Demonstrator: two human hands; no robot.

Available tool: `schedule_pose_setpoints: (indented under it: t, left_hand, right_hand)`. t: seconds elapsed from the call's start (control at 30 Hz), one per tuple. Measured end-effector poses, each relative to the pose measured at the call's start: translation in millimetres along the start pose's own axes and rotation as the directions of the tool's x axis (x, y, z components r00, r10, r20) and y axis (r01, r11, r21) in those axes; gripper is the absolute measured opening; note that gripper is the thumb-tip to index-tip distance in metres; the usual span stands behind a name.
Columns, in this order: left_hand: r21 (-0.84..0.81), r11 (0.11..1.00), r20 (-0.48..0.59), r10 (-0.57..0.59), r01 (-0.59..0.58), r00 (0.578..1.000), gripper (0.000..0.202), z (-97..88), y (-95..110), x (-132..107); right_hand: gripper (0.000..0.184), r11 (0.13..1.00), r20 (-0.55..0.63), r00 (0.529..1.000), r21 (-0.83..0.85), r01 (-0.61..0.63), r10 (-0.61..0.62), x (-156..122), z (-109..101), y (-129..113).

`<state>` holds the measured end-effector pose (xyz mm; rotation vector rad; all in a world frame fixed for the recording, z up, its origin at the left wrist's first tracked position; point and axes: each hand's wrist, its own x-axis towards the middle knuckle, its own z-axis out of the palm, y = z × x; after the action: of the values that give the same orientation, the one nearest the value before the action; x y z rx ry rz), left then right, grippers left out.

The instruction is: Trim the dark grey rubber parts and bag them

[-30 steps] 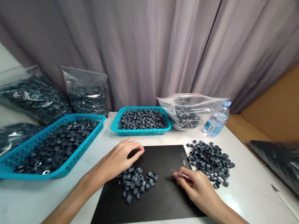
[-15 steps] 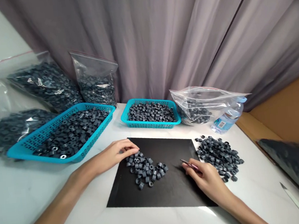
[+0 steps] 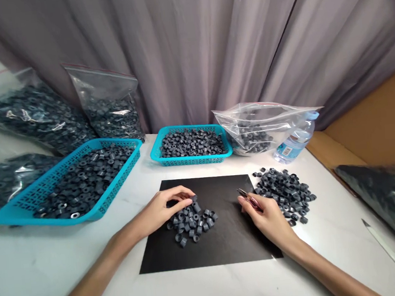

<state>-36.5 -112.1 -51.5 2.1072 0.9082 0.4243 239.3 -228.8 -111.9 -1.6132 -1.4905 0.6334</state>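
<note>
Left hand apparently pinches a grey ring at the pile on the black mat; right hand clasps a slim tool. Rings look light, stiff; pinch their outer walls.

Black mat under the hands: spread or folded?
Spread flat: the mat shows straight outer edges and no visible fold, with gray rings piled on it.
</note>
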Motion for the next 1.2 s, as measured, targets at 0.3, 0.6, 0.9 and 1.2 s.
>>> schedule_pose_setpoints:
  t: [0.3, 0.6, 0.9, 1.2]
  left_hand:
    - [0.082, 0.993, -0.130, 0.092, -0.082, 0.987, 0.023, 15.5, 18, -4]
    - [0.079, 0.985, -0.396, 0.173, -0.155, 0.902, 0.015, 96.3, 66, -15]
    - [-0.048, 0.986, -0.399, 0.127, -0.159, 0.908, 0.015, 114.9, 64, -19]
    - [-0.570, 0.815, -0.228, -0.282, 0.107, 0.932, 0.015, 117.0, 59, -13]
  right_hand:
    - [0.049, 0.997, 0.072, 0.997, 0.074, 0.006, -0.011, -4, -10, -4]
    - [0.046, 0.869, 0.197, 0.974, 0.456, -0.193, 0.113, -26, -7, -18]
    - [0.034, 0.841, 0.143, 0.973, 0.491, -0.228, 0.180, -31, -3, -23]
    - [0.039, 0.815, 0.044, 0.971, 0.537, -0.221, 0.234, -24, -10, -20]
